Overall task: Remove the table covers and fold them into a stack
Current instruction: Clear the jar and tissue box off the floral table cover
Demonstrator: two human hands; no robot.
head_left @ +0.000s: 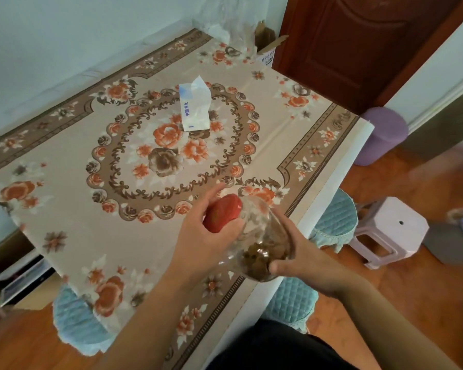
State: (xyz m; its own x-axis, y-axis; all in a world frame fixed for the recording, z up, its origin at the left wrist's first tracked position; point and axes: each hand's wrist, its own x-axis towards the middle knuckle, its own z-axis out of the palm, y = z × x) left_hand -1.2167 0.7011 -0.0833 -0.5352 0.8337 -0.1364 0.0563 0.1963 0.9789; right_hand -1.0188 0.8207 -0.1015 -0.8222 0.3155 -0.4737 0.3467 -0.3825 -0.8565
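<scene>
A beige table cover (72,198) with orange and brown flowers lies flat over the whole table. A white tissue pack (194,108) rests on it near the middle. Above the table's near right edge I hold a clear glass jar (262,236), tilted, with a brown lump at its bottom. My left hand (198,236) grips the jar's red lid (223,212). My right hand (297,257) wraps around the jar's base from the right.
Teal quilted stools (334,222) stand under the table's right side, with another (75,321) at the near left. A pale plastic stool (388,231) and a purple bin (382,134) sit on the wood floor at right. A cardboard box (266,49) and crumpled plastic sit at the far corner.
</scene>
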